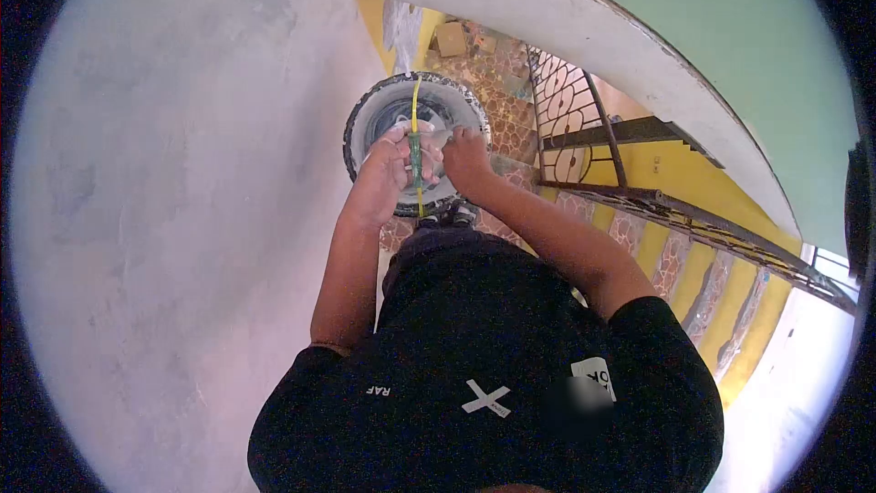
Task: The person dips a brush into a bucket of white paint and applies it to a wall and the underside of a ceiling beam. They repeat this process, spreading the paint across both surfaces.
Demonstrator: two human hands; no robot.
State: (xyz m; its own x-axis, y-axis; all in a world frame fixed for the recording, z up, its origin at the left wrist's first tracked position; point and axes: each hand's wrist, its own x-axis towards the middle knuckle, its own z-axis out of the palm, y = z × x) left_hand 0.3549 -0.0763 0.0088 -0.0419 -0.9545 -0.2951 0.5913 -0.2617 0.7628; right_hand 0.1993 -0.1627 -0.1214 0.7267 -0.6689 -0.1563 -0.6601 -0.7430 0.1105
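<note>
Left hand [391, 164] loosely grasped the green grip [416, 162], while whatever the curled right hand [465, 157] held was unclear; whitened fingers might have slipped, jolting the bucket [362, 128].

The left hand [399, 153] touches the green grip [416, 161] on the yellow strap [415, 102] spanning a smeared bucket [360, 110]; the right hand [464, 153] curls at three o'clock from the grip.
</note>
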